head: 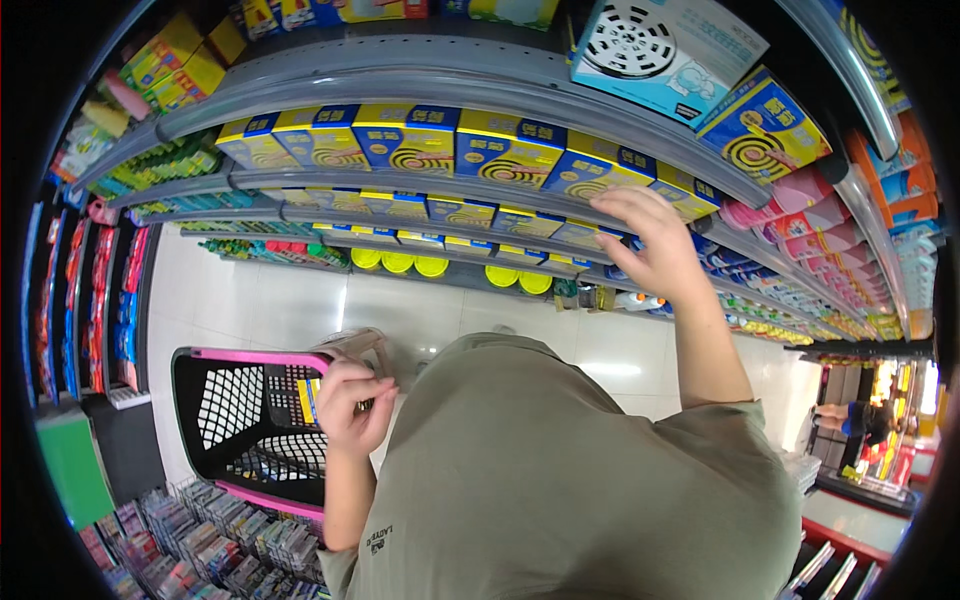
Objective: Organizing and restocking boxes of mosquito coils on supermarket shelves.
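My right hand [645, 240] is raised with its fingers apart at the right part of a shop shelf, in front of blue and yellow boxes of mosquito coils [600, 165]; nothing shows in it, and whether the fingertips touch a box I cannot tell. My left hand [356, 401] is at the near edge of a black plastic shopping basket cart [225, 480] with pink trim, its fingers curled and thumb near the index finger. Whether it grips anything is unclear. A blue and yellow box [308, 401] lies inside the cart, partly hidden behind that hand.
More coil boxes [427, 210] line the lower shelves. Yellow round lids [397, 262] sit at the bottom. Pink bottles [825, 225] stand at the right, packets [97, 300] hang at the left. A wire rack of small packages [232, 547] is below the cart. A person [862, 421] is far right.
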A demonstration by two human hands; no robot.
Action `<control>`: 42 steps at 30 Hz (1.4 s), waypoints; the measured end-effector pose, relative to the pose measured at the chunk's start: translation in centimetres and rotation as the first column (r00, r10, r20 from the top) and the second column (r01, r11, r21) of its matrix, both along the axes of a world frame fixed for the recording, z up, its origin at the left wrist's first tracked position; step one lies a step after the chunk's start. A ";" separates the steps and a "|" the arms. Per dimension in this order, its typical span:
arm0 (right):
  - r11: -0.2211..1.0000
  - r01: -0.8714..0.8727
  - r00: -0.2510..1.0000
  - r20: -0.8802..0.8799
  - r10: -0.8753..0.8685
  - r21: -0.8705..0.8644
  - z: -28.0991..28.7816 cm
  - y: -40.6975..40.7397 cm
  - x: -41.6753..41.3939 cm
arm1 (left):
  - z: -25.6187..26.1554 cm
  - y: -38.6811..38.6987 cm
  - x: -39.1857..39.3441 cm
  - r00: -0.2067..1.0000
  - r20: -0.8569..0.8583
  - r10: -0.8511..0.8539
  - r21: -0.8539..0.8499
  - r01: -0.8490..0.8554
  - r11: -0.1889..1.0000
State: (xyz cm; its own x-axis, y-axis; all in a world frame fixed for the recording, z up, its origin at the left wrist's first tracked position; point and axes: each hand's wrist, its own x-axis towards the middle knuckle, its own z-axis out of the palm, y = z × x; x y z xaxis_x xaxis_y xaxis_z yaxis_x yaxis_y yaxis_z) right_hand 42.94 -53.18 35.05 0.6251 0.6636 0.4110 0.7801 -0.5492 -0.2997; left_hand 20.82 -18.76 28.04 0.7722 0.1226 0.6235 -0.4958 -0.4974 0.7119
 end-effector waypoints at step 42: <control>0.745 0.455 0.882 0.131 -0.452 -0.488 -3.7 -13.5 7.0 | -8.2 -6.9 3.9 0.908 -0.406 -0.106 -0.122 0.061 0.991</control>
